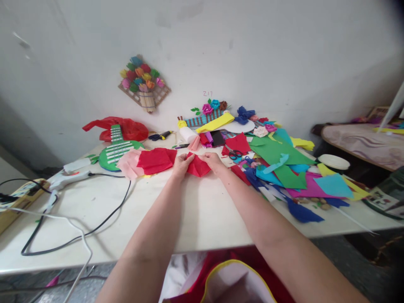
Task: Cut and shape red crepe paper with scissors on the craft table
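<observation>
The left hand (181,165) and right hand (212,160) are pinching the red sheet (198,166) between their fingertips; it is showing soft creases, looking only partly shaped. Left of the fingers, thin red paper (154,161) and crinkled pink paper (128,163) are lying seemingly unworked; right of them, scissors (233,152) are resting among scraps (277,149).

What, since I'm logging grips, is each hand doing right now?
Left hand: closed, pinching the red paper piece at its left side.
Right hand: closed, pinching the same piece at its upper right.
</observation>
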`<state>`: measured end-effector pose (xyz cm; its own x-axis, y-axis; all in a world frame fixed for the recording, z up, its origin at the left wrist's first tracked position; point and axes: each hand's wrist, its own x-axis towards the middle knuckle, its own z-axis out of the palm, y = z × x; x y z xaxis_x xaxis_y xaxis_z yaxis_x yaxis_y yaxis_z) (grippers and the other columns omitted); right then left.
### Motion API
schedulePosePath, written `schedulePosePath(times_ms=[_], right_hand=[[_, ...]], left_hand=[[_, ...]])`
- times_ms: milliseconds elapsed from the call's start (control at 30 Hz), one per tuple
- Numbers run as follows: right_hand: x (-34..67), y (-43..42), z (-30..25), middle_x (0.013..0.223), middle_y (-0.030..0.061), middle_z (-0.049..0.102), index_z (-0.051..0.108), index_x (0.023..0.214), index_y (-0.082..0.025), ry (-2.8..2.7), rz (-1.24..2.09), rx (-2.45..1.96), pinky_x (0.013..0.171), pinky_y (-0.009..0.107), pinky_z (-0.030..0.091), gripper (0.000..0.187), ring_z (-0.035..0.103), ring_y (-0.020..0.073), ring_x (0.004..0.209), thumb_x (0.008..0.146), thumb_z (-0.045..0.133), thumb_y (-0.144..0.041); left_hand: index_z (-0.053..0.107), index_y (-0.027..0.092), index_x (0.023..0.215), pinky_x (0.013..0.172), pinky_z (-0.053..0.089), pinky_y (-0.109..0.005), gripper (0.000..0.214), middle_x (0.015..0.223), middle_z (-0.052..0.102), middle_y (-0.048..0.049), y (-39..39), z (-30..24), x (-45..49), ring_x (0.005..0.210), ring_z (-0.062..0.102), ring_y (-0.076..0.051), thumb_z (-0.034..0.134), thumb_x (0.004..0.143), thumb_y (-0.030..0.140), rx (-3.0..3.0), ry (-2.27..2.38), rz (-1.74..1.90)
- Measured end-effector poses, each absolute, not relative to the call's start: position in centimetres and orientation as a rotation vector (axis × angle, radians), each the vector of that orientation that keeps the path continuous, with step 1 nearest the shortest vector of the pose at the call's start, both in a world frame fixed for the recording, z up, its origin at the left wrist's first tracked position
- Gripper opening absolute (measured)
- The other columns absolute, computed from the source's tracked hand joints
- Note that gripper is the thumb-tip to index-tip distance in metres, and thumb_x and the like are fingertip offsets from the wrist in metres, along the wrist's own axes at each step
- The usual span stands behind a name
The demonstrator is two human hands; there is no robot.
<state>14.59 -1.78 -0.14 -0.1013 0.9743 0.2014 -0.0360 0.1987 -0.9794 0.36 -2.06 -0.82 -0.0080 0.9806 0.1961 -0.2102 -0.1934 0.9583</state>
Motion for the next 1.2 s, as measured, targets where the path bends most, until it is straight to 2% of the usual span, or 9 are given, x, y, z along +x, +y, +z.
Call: schedulePosePath(times_ms=[567,1200], right_hand=[[14.45,-1.77,-0.28,0.050,-0.0040,0.046,0.054,0.057,-0.016,-1.451,1.036,-1.004,0.049,0.023,0.032,0.024,0.041,0.0099,0.050,0.059,0.060,-0.039],[14.31,-1.89,-0.26,0.049,-0.0046,0.042,0.049,0.052,-0.016,-1.530,0.958,-1.015,0.048,0.023,0.027,0.021,0.036,0.0091,0.050,0.060,0.056,-0.035]], left_hand=[[0.060,0.013,0.069,0.054,0.044,-0.023,0.036,0.063,0.063,-0.0032,-1.96,-1.21,0.21,0.054,0.057,-0.013,0.074,0.052,0.041,1.200,0.869,1.379],[0.058,0.013,0.067,0.050,0.043,-0.022,0.033,0.060,0.062,-0.0020,-2.10,-1.11,0.36,0.051,0.055,-0.012,0.074,0.052,0.038,1.181,0.891,1.381]])
